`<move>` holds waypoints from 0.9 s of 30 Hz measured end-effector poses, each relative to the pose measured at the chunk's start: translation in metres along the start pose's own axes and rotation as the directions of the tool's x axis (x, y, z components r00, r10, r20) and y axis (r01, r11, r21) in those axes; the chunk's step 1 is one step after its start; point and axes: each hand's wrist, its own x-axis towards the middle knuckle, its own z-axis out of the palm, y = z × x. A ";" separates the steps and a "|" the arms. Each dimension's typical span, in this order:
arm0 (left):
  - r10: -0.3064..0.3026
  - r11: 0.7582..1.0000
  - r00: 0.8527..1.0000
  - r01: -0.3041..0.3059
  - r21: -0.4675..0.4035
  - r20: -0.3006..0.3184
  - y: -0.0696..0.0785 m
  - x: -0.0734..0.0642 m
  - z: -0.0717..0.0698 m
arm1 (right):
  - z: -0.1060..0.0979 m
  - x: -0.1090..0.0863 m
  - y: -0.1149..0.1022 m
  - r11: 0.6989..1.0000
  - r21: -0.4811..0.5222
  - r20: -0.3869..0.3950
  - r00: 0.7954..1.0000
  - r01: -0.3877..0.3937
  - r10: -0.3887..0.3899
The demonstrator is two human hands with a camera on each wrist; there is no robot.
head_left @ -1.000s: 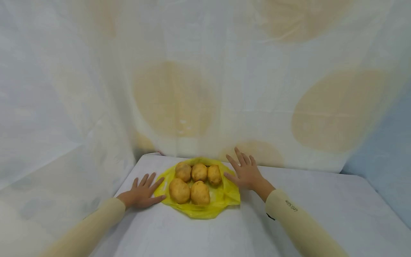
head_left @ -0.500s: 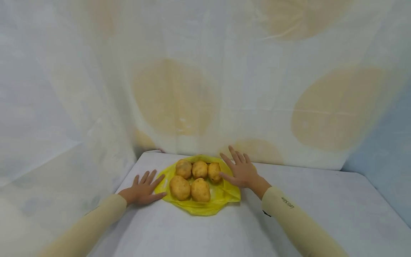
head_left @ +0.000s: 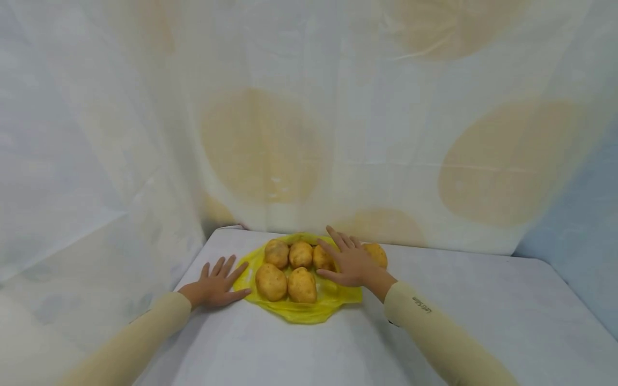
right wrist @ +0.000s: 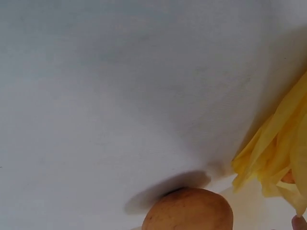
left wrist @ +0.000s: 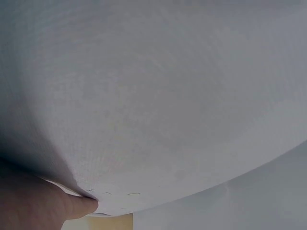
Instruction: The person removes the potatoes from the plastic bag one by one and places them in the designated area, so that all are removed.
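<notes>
Several potatoes (head_left: 272, 282) lie on a yellow plastic bag (head_left: 304, 315), which is spread on the white table. Fingers splayed, my left hand (head_left: 214, 287) rests on the table at the bag's left edge, its thumb and a fingertip touching the plastic. My right hand (head_left: 356, 265) is over the bag's right side, fingers spread, and partly hides the rightmost potato on it. Another potato (head_left: 378, 254) sits off the bag, just beyond that hand; the right wrist view shows this potato (right wrist: 189, 211) too. The left wrist view catches only a finger (left wrist: 43, 206).
The white-covered table (head_left: 483, 311) extends far to the right. A pale curtain (head_left: 386, 150) with tan spots hangs along its back edge, and another sheet (head_left: 87, 225) closes off the left side.
My right hand has moved left, farther over the bag, and the potato behind it has come into view on the right. My left hand and the potatoes on the bag have stayed put.
</notes>
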 end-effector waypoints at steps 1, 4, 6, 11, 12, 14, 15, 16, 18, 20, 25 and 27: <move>0.001 1.000 1.000 -0.001 0.002 0.002 0.001 -0.001 -0.002 | 0.000 0.001 -0.001 1.000 0.002 -0.002 1.000 0.009 -0.009; 0.005 1.000 1.000 -0.005 0.003 0.005 0.005 -0.005 -0.008 | 0.000 0.002 -0.004 1.000 0.006 -0.002 1.000 0.030 -0.030; 0.011 1.000 1.000 -0.011 -0.006 0.007 0.008 -0.008 -0.012 | 0.000 0.003 -0.005 0.999 0.009 0.004 0.999 0.036 -0.036; 0.001 1.000 1.000 -0.001 0.018 0.018 0.012 -0.011 -0.014 | 0.002 0.005 -0.008 0.999 0.025 0.014 0.999 0.039 -0.040; -0.002 1.000 1.000 0.002 0.028 0.020 0.013 -0.012 -0.014 | 0.002 0.006 -0.009 0.999 0.032 0.017 0.999 0.037 -0.037; -0.002 1.000 1.000 0.001 0.027 0.020 0.014 -0.013 -0.014 | 0.002 0.007 -0.010 0.998 0.052 0.031 0.999 0.027 -0.029; 0.000 1.000 1.000 -0.001 0.020 0.018 0.015 -0.013 -0.014 | 0.002 0.007 -0.011 0.997 0.068 0.037 0.999 0.021 -0.023; -0.002 1.000 1.000 0.002 0.017 0.019 0.016 -0.013 -0.014 | 0.002 0.008 -0.012 0.997 0.081 0.041 0.999 0.015 -0.018; -0.003 1.000 1.000 0.003 0.014 0.018 0.018 -0.014 -0.016 | 0.001 0.009 -0.013 0.994 0.107 0.045 0.999 0.000 -0.005; -0.001 1.000 1.000 0.001 0.009 0.017 0.019 -0.015 -0.017 | 0.001 0.010 -0.013 0.992 0.122 0.051 0.999 -0.016 0.010; -0.005 1.000 1.000 0.004 0.013 0.024 0.020 -0.017 -0.018 | 0.001 0.014 -0.012 0.987 0.152 0.073 0.996 -0.052 0.042; -0.002 1.000 1.000 0.002 0.006 0.025 0.019 -0.016 -0.018 | 0.002 0.015 -0.011 0.983 0.172 0.079 0.995 -0.068 0.055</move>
